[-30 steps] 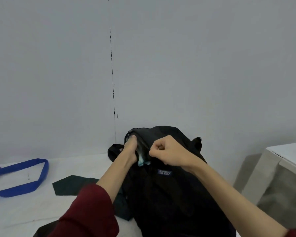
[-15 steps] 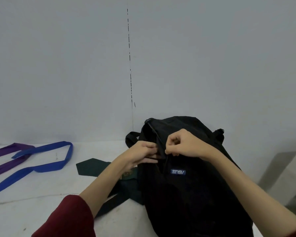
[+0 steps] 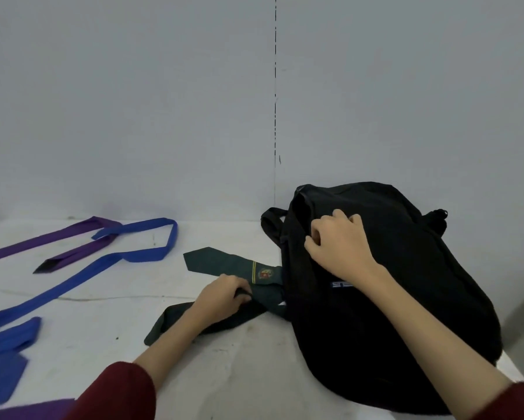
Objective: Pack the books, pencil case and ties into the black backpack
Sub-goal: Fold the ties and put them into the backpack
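Note:
The black backpack stands on the white table at the right, leaning toward the wall. My right hand rests on its upper front with fingers curled into the fabric near the zip. A dark green tie with a crest lies folded on the table beside the backpack's left side. My left hand is closed on the green tie where its two parts cross. No books or pencil case are visible.
A blue tie and a purple tie lie stretched over the left of the white table. More blue and purple cloth sits at the bottom left corner. A grey wall rises right behind the table.
My left hand left the backpack's opening and dropped down-left onto the green tie. My right hand stays on the backpack's top. The view shifted left, showing more ties.

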Demonstrator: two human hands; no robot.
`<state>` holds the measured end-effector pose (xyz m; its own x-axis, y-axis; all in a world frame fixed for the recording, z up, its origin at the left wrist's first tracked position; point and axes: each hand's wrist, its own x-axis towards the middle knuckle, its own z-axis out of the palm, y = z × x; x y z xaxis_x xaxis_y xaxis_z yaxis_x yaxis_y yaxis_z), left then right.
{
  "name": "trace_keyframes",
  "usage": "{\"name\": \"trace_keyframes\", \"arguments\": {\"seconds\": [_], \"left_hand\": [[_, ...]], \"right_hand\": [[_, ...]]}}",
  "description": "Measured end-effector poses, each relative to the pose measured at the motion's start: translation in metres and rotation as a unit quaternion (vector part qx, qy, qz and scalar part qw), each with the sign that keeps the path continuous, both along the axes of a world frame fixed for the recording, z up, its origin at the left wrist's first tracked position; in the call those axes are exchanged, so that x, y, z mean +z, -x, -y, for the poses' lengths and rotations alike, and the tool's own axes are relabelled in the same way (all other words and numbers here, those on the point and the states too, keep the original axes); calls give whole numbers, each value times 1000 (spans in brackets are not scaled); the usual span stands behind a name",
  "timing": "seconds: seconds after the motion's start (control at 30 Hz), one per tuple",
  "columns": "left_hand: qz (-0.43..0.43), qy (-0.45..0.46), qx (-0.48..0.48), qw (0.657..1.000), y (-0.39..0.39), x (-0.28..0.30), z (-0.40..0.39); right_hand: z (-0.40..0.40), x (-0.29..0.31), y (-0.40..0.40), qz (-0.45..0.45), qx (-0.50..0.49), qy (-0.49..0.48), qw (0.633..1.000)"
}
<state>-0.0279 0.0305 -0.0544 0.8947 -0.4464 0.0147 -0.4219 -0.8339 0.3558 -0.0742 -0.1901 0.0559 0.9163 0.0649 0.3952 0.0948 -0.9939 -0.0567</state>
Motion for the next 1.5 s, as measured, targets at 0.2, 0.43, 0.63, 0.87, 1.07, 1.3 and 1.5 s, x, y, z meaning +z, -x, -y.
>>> {"name": "trace_keyframes", "arguments": {"seconds": [0.2, 0.43, 0.63, 0.87, 1.07, 1.3, 1.5], "left_hand": [[53, 205, 91, 973, -12, 61, -27], [25, 332, 51, 942, -4, 142, -46], [-69, 304, 28, 950, -25, 168, -85], [-238, 259, -25, 936, -32, 126, -126], [27, 432, 72, 899, -66, 245, -143], [284, 81, -59, 953, -58, 350, -104], [344, 209, 78, 912, -88, 373, -131]], "right_hand": [[-34, -5, -17, -49, 125, -52, 990], [-101, -17, -39, -175, 159, -377, 896], [-121, 77, -53, -155, 123, -636, 746], [-131, 166, -51, -66, 164, -707, 684], [-123, 152, -59, -99, 30, -489, 866], [-163, 198, -73, -158, 239, -521, 804], [-168, 231, -86, -42, 192, -549, 812]]}}
